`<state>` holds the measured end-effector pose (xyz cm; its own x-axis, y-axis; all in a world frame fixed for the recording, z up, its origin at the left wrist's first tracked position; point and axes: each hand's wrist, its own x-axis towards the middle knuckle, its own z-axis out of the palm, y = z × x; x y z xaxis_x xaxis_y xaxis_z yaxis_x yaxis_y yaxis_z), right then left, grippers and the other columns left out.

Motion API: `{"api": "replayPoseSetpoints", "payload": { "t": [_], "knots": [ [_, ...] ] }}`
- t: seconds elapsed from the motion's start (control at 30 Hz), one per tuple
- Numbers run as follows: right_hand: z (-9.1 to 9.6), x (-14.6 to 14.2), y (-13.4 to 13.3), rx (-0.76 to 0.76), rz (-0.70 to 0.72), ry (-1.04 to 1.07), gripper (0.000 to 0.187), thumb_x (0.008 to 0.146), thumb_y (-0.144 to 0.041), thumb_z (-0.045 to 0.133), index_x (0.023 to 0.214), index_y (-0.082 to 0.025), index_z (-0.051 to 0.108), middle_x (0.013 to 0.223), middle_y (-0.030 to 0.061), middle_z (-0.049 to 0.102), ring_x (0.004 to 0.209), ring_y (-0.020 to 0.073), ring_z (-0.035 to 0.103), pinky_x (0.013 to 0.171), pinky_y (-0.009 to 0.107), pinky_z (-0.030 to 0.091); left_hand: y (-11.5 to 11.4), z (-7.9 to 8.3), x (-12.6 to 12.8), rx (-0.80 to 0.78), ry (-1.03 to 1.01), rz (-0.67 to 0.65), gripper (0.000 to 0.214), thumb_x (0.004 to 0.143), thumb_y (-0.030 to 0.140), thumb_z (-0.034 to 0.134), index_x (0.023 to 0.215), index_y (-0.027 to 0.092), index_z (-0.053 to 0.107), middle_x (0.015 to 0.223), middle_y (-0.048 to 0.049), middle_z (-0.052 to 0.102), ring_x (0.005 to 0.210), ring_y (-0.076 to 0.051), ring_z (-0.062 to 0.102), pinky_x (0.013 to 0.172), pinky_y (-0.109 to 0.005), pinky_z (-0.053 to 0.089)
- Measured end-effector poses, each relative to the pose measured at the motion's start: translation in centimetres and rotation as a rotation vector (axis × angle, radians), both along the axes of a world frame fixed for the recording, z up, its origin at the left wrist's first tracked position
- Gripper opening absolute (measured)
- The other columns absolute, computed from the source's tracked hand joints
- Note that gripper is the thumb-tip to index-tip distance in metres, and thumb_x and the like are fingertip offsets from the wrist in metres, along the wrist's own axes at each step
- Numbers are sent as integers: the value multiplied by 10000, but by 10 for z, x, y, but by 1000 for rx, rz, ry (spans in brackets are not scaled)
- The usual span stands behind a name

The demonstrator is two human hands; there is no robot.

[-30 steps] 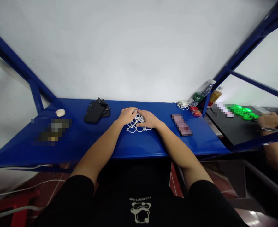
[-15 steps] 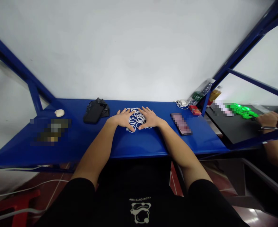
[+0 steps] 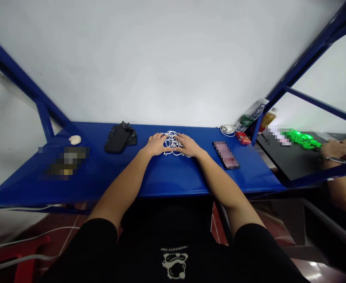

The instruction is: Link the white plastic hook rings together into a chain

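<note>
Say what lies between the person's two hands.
A heap of white loops on the blue table, between the left hand and right hand, in the head view.

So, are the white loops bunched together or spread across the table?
Bunched together: the white loops overlap in one tangle between the left hand and right hand.

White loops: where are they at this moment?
In the head view, the white loops lie in a heap near the middle of the blue table, between the left hand and the right hand.

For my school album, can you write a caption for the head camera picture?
Left hand and right hand curve around a tangle of white loops on a blue table.
</note>
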<state>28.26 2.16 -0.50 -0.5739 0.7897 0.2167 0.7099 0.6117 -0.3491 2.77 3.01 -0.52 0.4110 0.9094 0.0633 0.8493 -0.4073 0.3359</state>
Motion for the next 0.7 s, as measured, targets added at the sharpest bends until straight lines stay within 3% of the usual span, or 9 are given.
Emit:
{"api": "replayPoseSetpoints", "payload": {
  "t": [0.17,0.5,0.7],
  "knots": [
    [-2,-5,-1,22,0,49,666,1066,-557,516,1619,-186,493,1690,174,445,1584,348,413,1314,592,320,0,-6,7,36,-75,49,876,874,798,663,1572,287,524,1659,-171,465,1551,-440,355,1244,-613,283],
    [-5,-6,3,26,-41,117,667,1079,-569,469,1623,-184,481,1671,171,475,1585,360,407,1301,613,325,-7,-7,21,71,-185,31,862,934,697,663,1633,256,418,1667,-172,454,1526,-408,400,1243,-568,308],
    [-2,-8,1,76,-51,196,608,1083,-564,468,1576,-215,543,1580,148,589,1517,345,499,1256,592,397,-8,0,20,10,-111,21,825,974,748,542,1633,265,429,1714,-157,396,1593,-400,318,1279,-574,253]
  ]
}}
